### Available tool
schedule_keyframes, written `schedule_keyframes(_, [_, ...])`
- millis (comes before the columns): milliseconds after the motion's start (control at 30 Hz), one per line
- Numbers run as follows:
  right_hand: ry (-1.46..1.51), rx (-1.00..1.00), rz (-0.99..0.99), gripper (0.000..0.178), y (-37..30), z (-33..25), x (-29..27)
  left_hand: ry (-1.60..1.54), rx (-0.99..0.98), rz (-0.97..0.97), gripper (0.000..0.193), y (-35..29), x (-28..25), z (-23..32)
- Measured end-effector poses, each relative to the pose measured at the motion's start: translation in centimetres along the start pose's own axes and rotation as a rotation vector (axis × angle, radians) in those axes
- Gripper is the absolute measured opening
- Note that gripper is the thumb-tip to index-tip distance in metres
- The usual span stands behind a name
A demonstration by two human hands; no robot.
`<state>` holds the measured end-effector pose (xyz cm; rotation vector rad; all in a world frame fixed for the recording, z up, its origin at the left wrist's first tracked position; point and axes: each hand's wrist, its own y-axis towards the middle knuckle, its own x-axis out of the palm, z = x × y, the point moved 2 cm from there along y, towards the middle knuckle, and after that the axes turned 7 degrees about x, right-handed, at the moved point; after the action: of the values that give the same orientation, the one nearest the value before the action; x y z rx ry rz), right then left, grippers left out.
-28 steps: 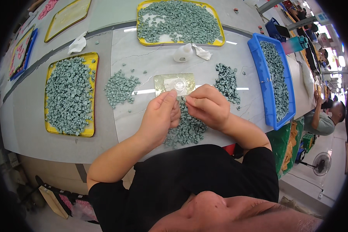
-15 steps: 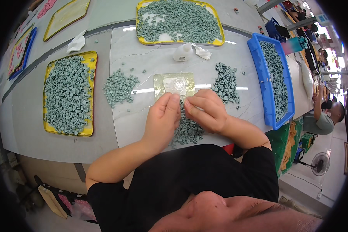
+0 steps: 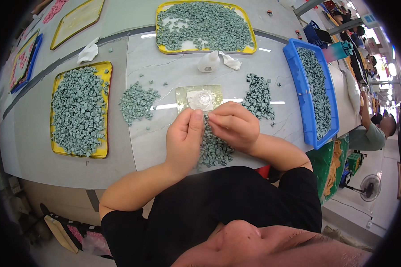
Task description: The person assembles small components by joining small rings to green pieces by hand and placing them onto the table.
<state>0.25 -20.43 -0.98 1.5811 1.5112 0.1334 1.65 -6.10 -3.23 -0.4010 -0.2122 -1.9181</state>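
My left hand (image 3: 185,139) and my right hand (image 3: 237,127) meet over the near middle of the table, fingertips almost touching. Both are closed in a pinch around a small grey-green piece (image 3: 206,116), mostly hidden by the fingers. Just beyond them lies a yellowish clear square sheet (image 3: 181,95) with a small round clear dish (image 3: 203,99) on it. Beneath and behind my hands is a loose heap of grey-green pieces (image 3: 215,153). Another heap (image 3: 138,102) is spread to the left, and a darker, shinier heap (image 3: 259,98) to the right.
A yellow tray (image 3: 103,144) of pieces stands left, another yellow tray (image 3: 158,44) at the far side. A blue bin (image 3: 304,95) of pieces stands right. Beyond the sheet are a white squeeze bottle (image 3: 208,63) and a crumpled tissue (image 3: 231,62). Another person (image 3: 372,138) sits at far right.
Both hands have shifted very slightly left, still pinched together. The whole scene moves a little with the head; nothing on the table has visibly changed.
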Motion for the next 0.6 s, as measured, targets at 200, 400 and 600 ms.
schedule_keyframes(200, [-0.018,0.075,-0.004,0.030,-0.2,0.1,0.0,-0.030,-0.050,0.010,0.031,0.2,0.2,0.2])
schedule_keyframes(400, [0.034,0.240,-0.095,0.022,0.3,0.0,-0.1,-0.166,-0.200,-0.025,0.034,0.5,-0.3,0.5])
schedule_keyframes(600, [0.028,0.347,-0.191,0.017,1.0,0.2,-0.9,-0.138,-0.241,-0.039,0.034,1.0,-0.3,0.8])
